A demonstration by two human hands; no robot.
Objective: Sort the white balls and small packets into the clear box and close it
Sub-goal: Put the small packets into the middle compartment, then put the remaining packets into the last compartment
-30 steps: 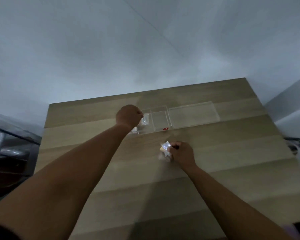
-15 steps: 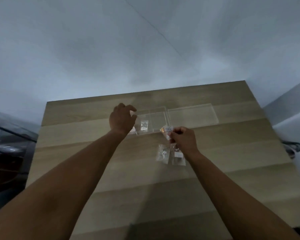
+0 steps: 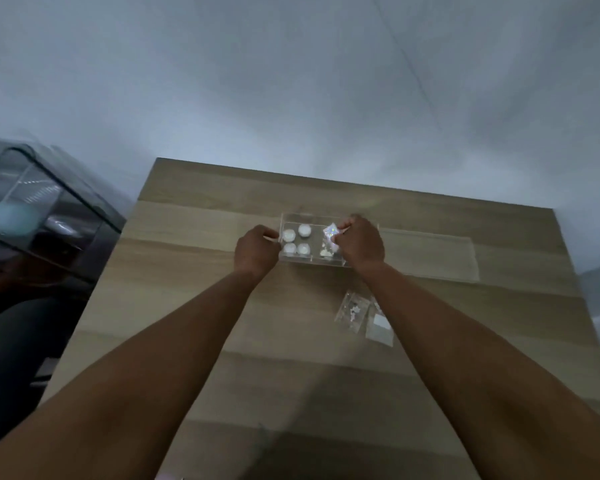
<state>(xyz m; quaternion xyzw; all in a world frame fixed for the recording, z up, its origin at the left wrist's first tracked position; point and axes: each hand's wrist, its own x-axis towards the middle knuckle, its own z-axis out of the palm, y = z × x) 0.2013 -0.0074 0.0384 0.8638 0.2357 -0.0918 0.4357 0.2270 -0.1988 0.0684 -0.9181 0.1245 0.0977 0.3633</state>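
A light wooden table (image 3: 194, 306) with broad plank bands fills the middle. Left of the table stands a dark glass case (image 3: 45, 216), blurred. Behind the table rises a plain grey wall (image 3: 291, 81), crossed by one thin seam.

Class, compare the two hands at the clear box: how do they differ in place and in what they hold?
The left hand grips the box's left wall; the right hand is at its right end. The right pinches a shiny packet; the left holds none. Both are closed.
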